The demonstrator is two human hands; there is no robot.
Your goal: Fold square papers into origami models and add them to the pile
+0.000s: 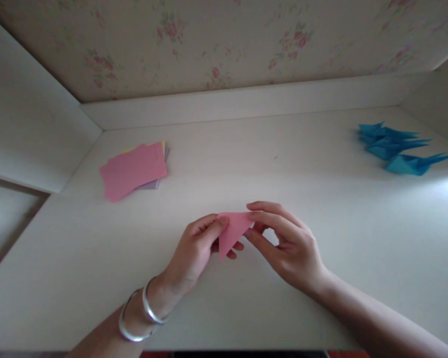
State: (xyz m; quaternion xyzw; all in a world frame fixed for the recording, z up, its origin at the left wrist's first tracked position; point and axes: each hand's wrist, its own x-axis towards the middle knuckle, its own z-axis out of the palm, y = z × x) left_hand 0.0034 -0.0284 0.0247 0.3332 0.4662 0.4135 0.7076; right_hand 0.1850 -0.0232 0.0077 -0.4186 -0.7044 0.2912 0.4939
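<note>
A pink sheet of paper (230, 231), folded into a triangle, is held between my two hands above the white table. My left hand (201, 243) grips its left corner, thumb on top and the other fingers underneath. At the right corner, my right hand (287, 243) pinches the paper between thumb and fingertips. One point of the triangle hangs down toward me. Two silver bangles circle my left wrist.
A loose stack of pink paper sheets (134, 169), with yellow and purple ones beneath, lies at the left. Several blue folded paper shapes (406, 164) with pointed ends stand in a row at the far right. Behind the white table (224, 164) rises a flowered wall.
</note>
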